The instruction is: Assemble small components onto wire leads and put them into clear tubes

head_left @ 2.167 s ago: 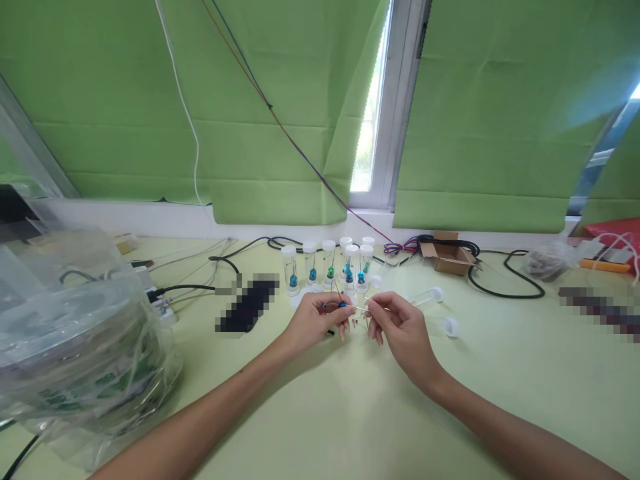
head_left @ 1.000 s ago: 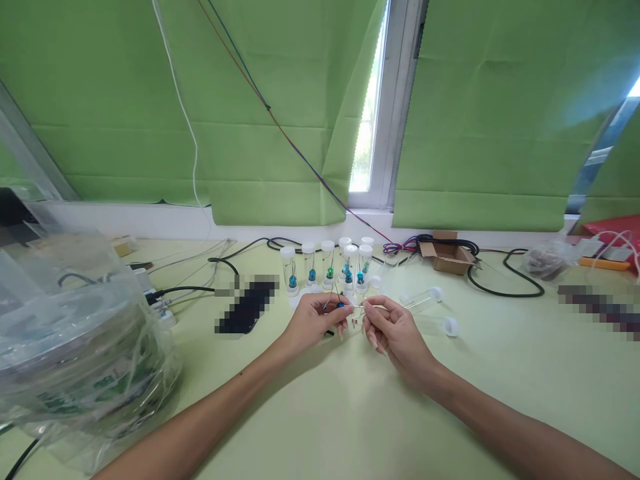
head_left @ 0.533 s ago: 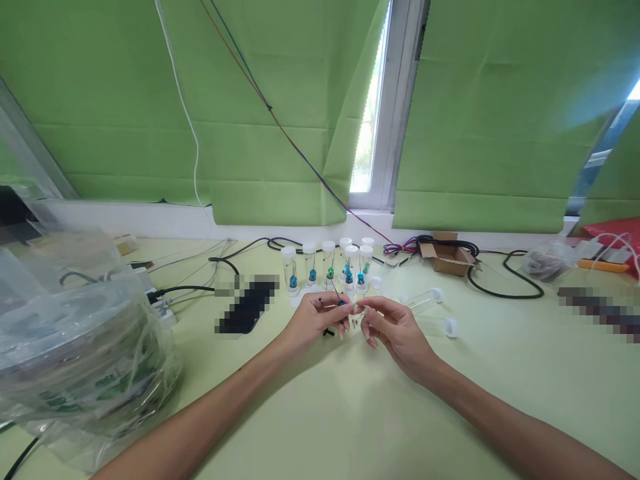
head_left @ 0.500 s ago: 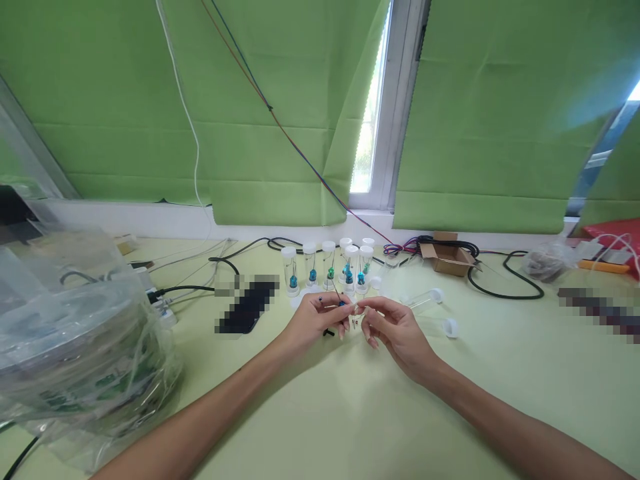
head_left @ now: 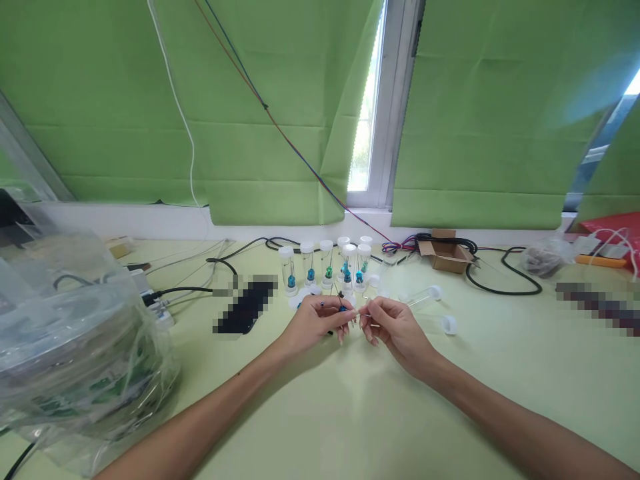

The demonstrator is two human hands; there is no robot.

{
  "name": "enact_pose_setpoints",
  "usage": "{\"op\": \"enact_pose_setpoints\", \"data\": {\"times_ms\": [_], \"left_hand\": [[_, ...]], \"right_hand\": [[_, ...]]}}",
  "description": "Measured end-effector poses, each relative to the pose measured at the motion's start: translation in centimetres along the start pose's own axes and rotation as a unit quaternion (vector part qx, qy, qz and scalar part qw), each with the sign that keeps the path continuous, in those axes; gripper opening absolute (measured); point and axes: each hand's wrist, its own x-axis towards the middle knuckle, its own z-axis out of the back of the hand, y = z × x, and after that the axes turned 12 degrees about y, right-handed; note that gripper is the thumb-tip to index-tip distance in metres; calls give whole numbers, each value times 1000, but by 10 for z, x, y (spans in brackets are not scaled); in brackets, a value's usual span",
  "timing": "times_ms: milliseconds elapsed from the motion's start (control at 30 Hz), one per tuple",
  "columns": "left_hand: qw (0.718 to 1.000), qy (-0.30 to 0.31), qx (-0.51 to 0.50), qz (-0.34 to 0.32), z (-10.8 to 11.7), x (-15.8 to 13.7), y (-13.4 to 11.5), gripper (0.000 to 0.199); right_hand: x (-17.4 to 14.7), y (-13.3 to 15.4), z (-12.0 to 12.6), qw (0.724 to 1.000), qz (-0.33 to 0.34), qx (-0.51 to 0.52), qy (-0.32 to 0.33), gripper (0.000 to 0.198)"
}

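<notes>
My left hand (head_left: 320, 320) pinches a small blue part with thin dark wires (head_left: 343, 308) sticking up from it. Close by on the right, my right hand (head_left: 395, 330) has thumb and forefinger pressed together; a thin pale piece seems to show at the fingertips, too small to name. The two sets of fingertips nearly meet. Behind them stand several clear tubes with white caps (head_left: 327, 260), each with a small blue or green part inside. Right of my right hand lie clear tubes with white ends (head_left: 423, 298) on their sides.
On the left, a large spool in a clear plastic bag (head_left: 85, 360) takes up the table corner. A dark phone-like slab (head_left: 250, 307), partly pixelated, lies left of my hands. Along the back are black cables (head_left: 505, 291) and an open cardboard box (head_left: 449, 257).
My right fingertips have drawn slightly away from the left ones, and the right hand has turned a little. The dark wires on the blue part stand at a different angle. The view shifted slightly.
</notes>
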Motion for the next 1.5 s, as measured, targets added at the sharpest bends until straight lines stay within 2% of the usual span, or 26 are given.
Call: {"op": "enact_pose_setpoints", "data": {"times_ms": [167, 333, 467, 600, 833, 1033, 1100, 1200, 1333, 1500], "left_hand": [[1000, -2, -6, -4, 1, 0, 0, 26], [1000, -6, -4, -7, 1, 1, -3, 24], [1000, -21, 10, -1, 0, 1, -5, 25], [999, -35, -2, -10, 1, 2, -6, 23], [999, -44, -12, -16, 2, 0, -9, 21], [999, -45, -23, -9, 1, 0, -8, 22], [999, -45, -18, -9, 1, 0, -7, 23], [999, -48, -4, -11, 1, 0, -5, 23], [999, -49, 8, -7, 2, 2, -3, 24], [999, -38, 14, -12, 3, 2, 1, 25]], "right_hand": [[1, -4, 1, 998, -17, 58, 5, 33], [2, -6, 3, 998, -13, 55, 7, 31], [3, -2, 1, 999, 15, -43, -29, 30], [1, 0, 0, 979, 72, -172, -79, 26], [-3, -1, 2, 930, 99, -338, -100, 16], [-4, 0, 1, 906, 110, -398, -95, 19], [-5, -1, 0, 911, 96, -392, -89, 23], [-5, -3, -1, 935, 69, -340, -79, 27], [-2, -4, -1, 971, 26, -231, -50, 34], [0, -4, -3, 995, -33, -84, -30, 37]]}}
